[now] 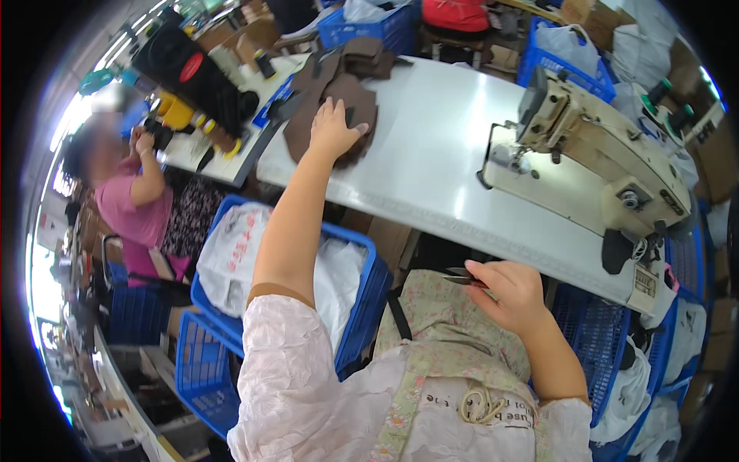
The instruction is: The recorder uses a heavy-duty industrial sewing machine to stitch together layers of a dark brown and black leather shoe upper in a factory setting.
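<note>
My left hand (335, 131) reaches far out over the table, lying on a stack of flat brown pieces (362, 98), leather or fabric, with its fingers spread. More brown pieces (362, 55) are heaped just behind it. My right hand (508, 295) is held close to my body, above my flowered apron (431, 308). Its fingers are closed around a small pair of dark thread snips (456, 276), whose blades point left. Most of their handle is hidden in the hand.
A sewing machine (600, 154) stands on the right of the white table (431, 154). Blue crates with white bags, one of them a crate (369, 281) below the table's left end, surround me. A person in pink (135, 192) works at the left beside a black machine (188, 73).
</note>
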Motion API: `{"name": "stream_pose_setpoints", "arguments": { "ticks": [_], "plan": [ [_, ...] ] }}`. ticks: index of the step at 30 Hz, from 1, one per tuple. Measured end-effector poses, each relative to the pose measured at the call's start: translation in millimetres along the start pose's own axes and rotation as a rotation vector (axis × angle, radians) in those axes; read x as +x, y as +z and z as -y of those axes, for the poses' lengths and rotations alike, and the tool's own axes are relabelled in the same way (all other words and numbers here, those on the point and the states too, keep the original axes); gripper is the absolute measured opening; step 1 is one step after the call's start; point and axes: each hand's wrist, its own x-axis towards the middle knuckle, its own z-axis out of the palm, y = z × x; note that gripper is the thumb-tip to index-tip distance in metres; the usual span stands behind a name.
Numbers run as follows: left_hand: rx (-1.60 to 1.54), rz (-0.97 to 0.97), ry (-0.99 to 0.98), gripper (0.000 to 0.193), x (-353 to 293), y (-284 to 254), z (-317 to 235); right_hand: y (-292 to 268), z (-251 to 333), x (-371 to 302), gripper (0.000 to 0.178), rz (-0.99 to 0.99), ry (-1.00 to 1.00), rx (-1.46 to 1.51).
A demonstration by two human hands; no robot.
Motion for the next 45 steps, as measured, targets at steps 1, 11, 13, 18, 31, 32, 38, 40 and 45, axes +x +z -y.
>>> {"name": "stream_pose_setpoints", "arguments": {
  "ticks": [1, 11, 13, 18, 31, 32, 38, 40, 45],
  "plan": [
    [0.067, 0.002, -0.019, 0.098, 11, 4, -12, -8, -3, -7, 0.04, -0.012, 0.051, -0.04],
    [-0.023, 0.269, -0.308, 0.097, 67, 0, -8, -22, -40, -37, 0.036, -0.063, 0.272, -0.045],
    [-0.498, 0.172, -0.436, 0.09, 85, -12, 5, -20, -43, -35, 0.035, -0.067, 0.268, -0.03],
    [-1.543, -0.331, -0.625, 0.03, 155, -70, 13, -20, -44, -34, 0.035, -0.077, 0.268, -0.017],
    [-0.551, -0.429, 0.156, 0.09, -83, -90, -68, -19, -45, -64, 0.035, -0.12, 0.349, 0.009],
    [-0.484, -0.362, 0.108, 0.093, -111, -80, -72, -18, -47, -64, 0.034, -0.151, 0.339, 0.005],
    [-0.698, 0.056, -0.225, 0.089, -228, -38, -110, -28, -55, -70, 0.036, -0.186, 0.41, 0.007],
    [-0.722, 0.073, -0.242, 0.086, -240, -28, -122, -34, -55, -75, 0.035, -0.198, 0.496, 0.002],
    [-0.867, 0.184, -0.329, 0.068, -232, -10, -134, -46, -57, -101, 0.036, -0.264, 0.685, 0.057]
  ]
}}
